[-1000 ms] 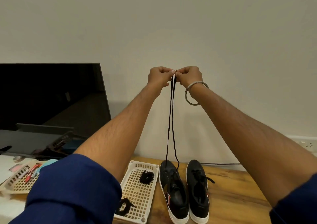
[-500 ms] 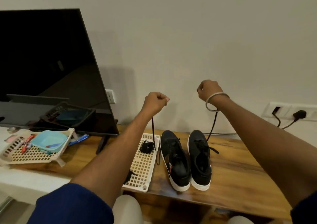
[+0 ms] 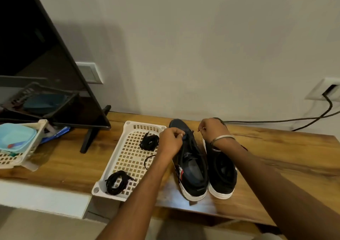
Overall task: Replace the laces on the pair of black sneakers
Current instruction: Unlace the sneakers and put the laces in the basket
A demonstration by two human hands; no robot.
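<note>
Two black sneakers with white soles stand side by side on the wooden table, toes toward the wall: the left sneaker (image 3: 191, 173) and the right sneaker (image 3: 221, 177). My left hand (image 3: 170, 141) and my right hand (image 3: 213, 130) hover over the front of the left sneaker, each pinching one end of a black lace (image 3: 191, 138) that runs into that shoe. A white plastic tray (image 3: 128, 159) left of the shoes holds two bundled black laces, the far bundle (image 3: 149, 142) and the near bundle (image 3: 117, 182).
A dark TV screen (image 3: 46, 59) on a stand fills the left. A second white basket (image 3: 20, 148) with a light blue container sits at the far left. A cable (image 3: 276, 120) runs along the wall to a socket (image 3: 323, 91) at right.
Both hands came down from head height, where they held the lace ends together, spread apart, then lowered to the left sneaker. The camera tilted down toward the table.
</note>
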